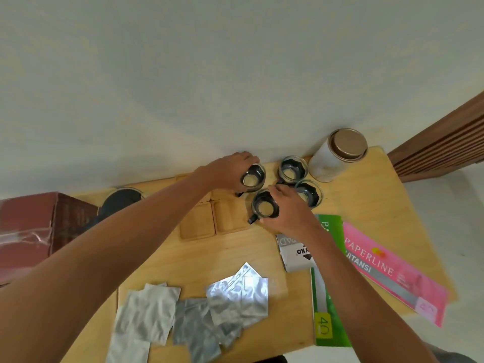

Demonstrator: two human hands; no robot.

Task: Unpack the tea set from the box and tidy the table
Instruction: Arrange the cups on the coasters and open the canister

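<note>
Several small glass tea cups with black holders stand at the far side of the wooden table (235, 258). My left hand (230, 170) grips one cup (253, 176) by the wall. My right hand (290, 208) holds another cup (263, 206) nearer to me, its black handle pointing left. Two more cups (292, 170) (309, 192) stand free just right of my hands. Wooden coasters (197, 224) lie left of the held cups. A dark teapot (120, 203) shows behind my left forearm, next to the dark red box (28, 226) at the left edge.
A white tin with a gold lid (337, 155) stands at the far right corner. Silver foil pouches (193, 307) lie scattered near me. A green paper pad (327, 305), a pink receipt book (392, 271) and a small grey pad (296, 255) lie on the right.
</note>
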